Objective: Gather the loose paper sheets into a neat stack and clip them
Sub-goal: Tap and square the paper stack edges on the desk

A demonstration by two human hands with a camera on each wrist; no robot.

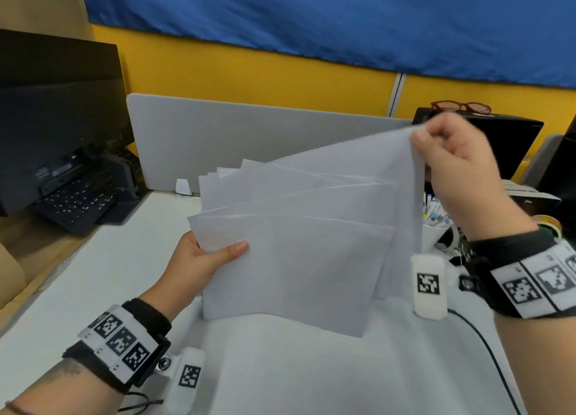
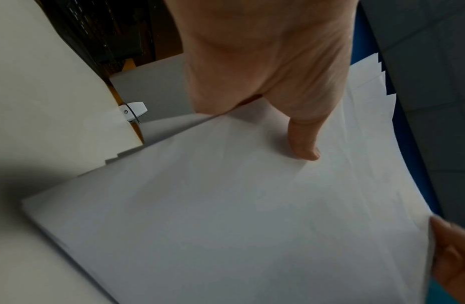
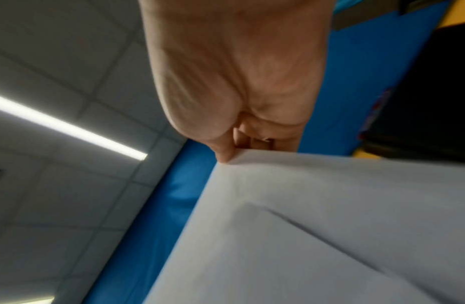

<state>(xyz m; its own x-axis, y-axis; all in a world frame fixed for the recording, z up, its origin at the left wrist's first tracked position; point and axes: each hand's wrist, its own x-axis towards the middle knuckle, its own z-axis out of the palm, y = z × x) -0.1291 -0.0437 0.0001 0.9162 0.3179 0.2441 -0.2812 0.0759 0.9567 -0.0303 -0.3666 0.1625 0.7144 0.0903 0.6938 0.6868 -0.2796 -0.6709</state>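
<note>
Sheets (image 1: 296, 252) fanned, held upright above white desk (image 1: 93, 274) | left hand (image 1: 199, 262) grips lower left edge, thumb pressed on front | right hand (image 1: 452, 156) pinches top right corner | keyboard (image 1: 78, 202) far left, red glasses (image 1: 461, 106) behind.

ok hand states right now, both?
Left hand: grips the fanned paper sheets at their left edge.
Right hand: pinches the sheets' raised top corner.
</note>
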